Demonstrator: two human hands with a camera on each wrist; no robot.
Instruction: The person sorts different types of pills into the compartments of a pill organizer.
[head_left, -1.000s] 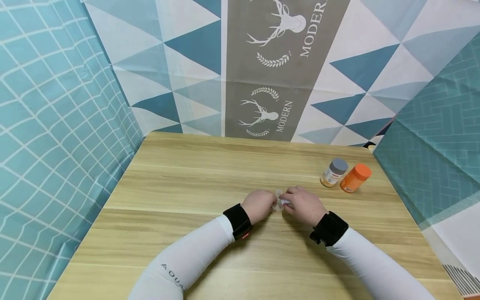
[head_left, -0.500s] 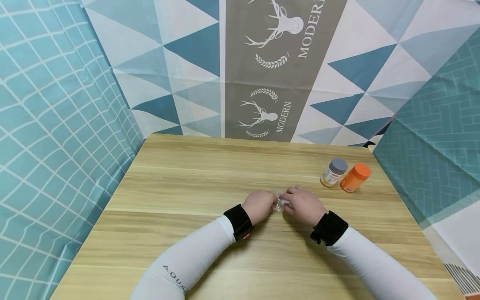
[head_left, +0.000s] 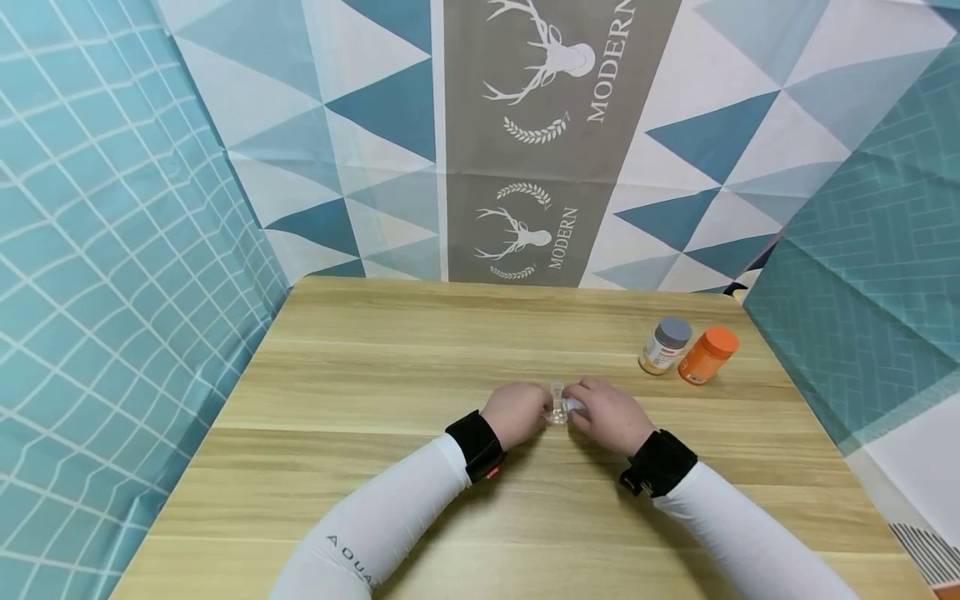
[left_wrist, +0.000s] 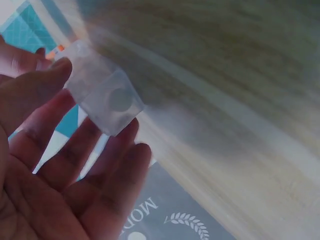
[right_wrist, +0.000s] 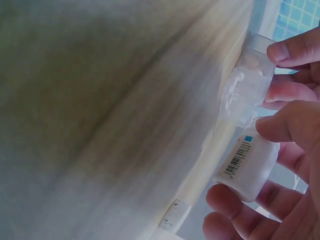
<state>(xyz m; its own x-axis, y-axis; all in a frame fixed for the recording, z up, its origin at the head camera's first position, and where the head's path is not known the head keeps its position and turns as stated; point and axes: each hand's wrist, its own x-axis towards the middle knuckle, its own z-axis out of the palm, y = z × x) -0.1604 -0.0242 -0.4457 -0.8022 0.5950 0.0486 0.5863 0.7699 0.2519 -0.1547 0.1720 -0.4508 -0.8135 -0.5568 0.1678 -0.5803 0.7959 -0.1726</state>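
My left hand (head_left: 517, 414) pinches a small clear plastic case (left_wrist: 107, 95) between thumb and fingers, above the wooden table. The right wrist view shows the case as see-through and divided, with a pale round piece (right_wrist: 252, 61) inside. Close beside it, my right hand (head_left: 611, 417) grips a small white bottle (right_wrist: 252, 162) with a barcode label, thumb near its neck end. The bottle lies tilted, its neck end toward the case. Whether the two touch is unclear, and the bottle's mouth is hard to make out.
A grey-capped jar (head_left: 665, 346) and an orange jar (head_left: 707, 356) stand side by side at the back right of the wooden table (head_left: 390, 350). Patterned cloth hangs behind the table (head_left: 517, 150) and along both sides.
Both hands stay at nearly the same place. Slightly more of the clear case shows between them now. The head view has tilted up a little.
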